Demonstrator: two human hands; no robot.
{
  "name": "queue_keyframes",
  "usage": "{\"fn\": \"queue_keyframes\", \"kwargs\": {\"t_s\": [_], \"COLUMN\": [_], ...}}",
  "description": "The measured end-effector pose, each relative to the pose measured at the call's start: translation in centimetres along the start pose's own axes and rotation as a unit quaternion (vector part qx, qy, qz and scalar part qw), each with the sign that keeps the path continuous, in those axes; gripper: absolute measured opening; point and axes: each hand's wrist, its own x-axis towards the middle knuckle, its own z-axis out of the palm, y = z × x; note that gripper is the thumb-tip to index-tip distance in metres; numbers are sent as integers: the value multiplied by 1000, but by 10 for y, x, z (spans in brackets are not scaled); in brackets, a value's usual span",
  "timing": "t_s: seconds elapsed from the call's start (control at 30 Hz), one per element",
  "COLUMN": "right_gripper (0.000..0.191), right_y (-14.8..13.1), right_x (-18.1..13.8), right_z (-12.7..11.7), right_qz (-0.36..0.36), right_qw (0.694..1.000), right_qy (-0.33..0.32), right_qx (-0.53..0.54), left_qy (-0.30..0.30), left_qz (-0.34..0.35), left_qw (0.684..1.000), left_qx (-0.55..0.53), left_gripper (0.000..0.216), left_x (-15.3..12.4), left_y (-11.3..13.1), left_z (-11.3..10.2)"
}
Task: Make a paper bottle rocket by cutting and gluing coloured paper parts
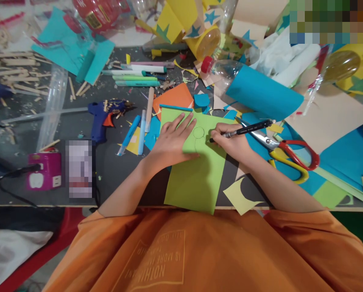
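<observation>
A sheet of lime-green paper (193, 186) lies in front of me, its near end reaching past the table edge. On it is a thin drawn circle with curved lines below. My left hand (177, 138) rests flat on the sheet, fingers spread, left of the circle. In my right hand (228, 140) is a black pen (251, 128), its tip down at the paper just right of the drawing. Scissors (273, 144) with one red and one yellow handle lie right of that hand, partly behind the wrist. A pale yellow paper scrap (239, 198) sits below my right forearm.
A blue glue gun (99, 119) and a magenta power socket block (44, 172) lie at left, beside several markers (135, 79). A blue-wrapped bottle (260, 91) lies at the back right. Wooden sticks (20, 73), an orange paper (175, 97) and colored scraps surround the sheet.
</observation>
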Motion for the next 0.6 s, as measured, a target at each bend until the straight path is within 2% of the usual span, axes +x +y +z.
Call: {"fn": "queue_keyframes", "kwargs": {"t_s": [0.1, 0.3, 0.6], "right_gripper": [40, 40, 37], "right_y": [0, 4, 1], "right_x": [0, 0, -3], "right_z": [-1, 0, 0], "right_qz": [12, 46, 11], "right_qw": [1000, 997, 999], "right_qy": [-7, 46, 39], "right_qx": [21, 42, 26], "left_qy": [-3, 5, 55], "left_qz": [-1, -9, -34], "left_qw": [1000, 1000, 998], "left_qx": [5, 5, 21], "left_gripper": [95, 92, 77], "left_x": [0, -1, -1], "left_y": [0, 1, -2], "left_z": [1, -2, 0]}}
